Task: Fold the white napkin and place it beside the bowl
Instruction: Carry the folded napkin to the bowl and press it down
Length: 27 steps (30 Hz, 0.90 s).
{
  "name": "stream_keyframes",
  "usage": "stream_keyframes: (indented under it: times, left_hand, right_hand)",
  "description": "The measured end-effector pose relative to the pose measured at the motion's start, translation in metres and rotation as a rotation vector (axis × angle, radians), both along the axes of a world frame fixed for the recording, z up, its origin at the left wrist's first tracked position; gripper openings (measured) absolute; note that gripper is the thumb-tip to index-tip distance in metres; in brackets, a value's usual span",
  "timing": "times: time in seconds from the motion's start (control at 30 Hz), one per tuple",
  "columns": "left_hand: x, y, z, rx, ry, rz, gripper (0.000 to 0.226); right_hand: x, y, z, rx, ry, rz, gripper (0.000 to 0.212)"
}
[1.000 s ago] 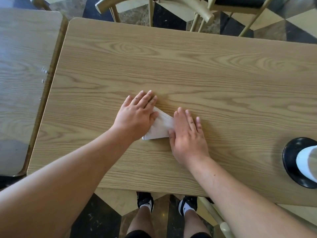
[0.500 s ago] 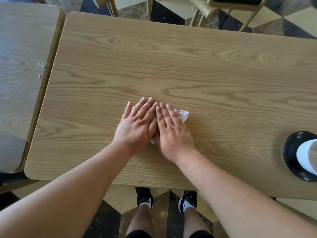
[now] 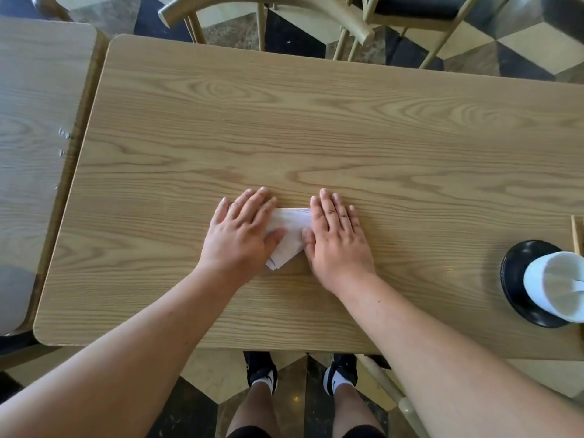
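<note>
Folded white paper napkin (image 3: 289, 233) is lying flat on the pale wood-grain laminate table (image 3: 316, 128), near its front edge, showing as a creased, roughly triangular wedge with layered edges at its near corner. The left hand (image 3: 241, 235) is pressing flat on the napkin's left part, fingers extended and together, thumb resting on the paper; nothing is being gripped. The right hand (image 3: 338, 240) is lying palm-down over the right part, fingers spread slightly, thumb touching the napkin's edge, likewise pinning rather than grasping. Well apart, at the table's right edge, a white glossy round bowl (image 3: 556, 286) is sitting on a black round saucer (image 3: 515, 279). Curved tan metal chair (image 3: 268, 7) is standing beyond the far edge.
</note>
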<state>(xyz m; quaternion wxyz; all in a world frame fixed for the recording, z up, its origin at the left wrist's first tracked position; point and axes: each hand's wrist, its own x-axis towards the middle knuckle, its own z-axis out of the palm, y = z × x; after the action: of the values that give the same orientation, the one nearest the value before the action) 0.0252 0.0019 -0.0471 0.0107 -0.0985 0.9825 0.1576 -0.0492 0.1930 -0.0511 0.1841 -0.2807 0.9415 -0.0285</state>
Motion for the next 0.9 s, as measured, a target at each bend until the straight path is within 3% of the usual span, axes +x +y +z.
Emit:
stream_keyframes:
  times: [0.2,0.3,0.37,0.5,0.67,0.8,0.9]
  left_hand:
    - [-0.019,-0.014,0.046,0.041,-0.341,0.213,0.062]
    - [-0.022,-0.022,0.053,0.072,-0.432,0.227,0.051]
    - [-0.021,-0.025,0.056,0.107,-0.448,0.214,0.044]
    - [-0.018,-0.023,0.062,0.395,-0.458,0.29,0.031]
    - [-0.009,-0.012,0.067,0.734,-0.35,0.306,0.022]
    - [-0.01,0.003,0.075,1.084,-0.329,0.331,0.038]
    - [-0.019,0.03,0.081,1.111,-0.307,0.356,0.043]
  right_hand:
    - [0.001,-0.007,0.015,-0.025,-0.045,-0.135,0.078]
    - [0.004,-0.011,0.025,-0.087,0.091,-0.288,0.091]
    - [0.005,-0.009,0.028,-0.105,0.154,-0.408,0.084]
    - [0.001,-0.011,0.036,-0.175,-0.139,-0.636,0.055]
    - [0.001,-0.015,0.04,-0.566,-0.508,-0.883,0.04]
    - [-0.008,-0.01,0.048,-0.897,-0.955,-1.135,0.032]
    - [-0.014,0.01,0.051,-1.052,-1.106,-1.169,0.021]
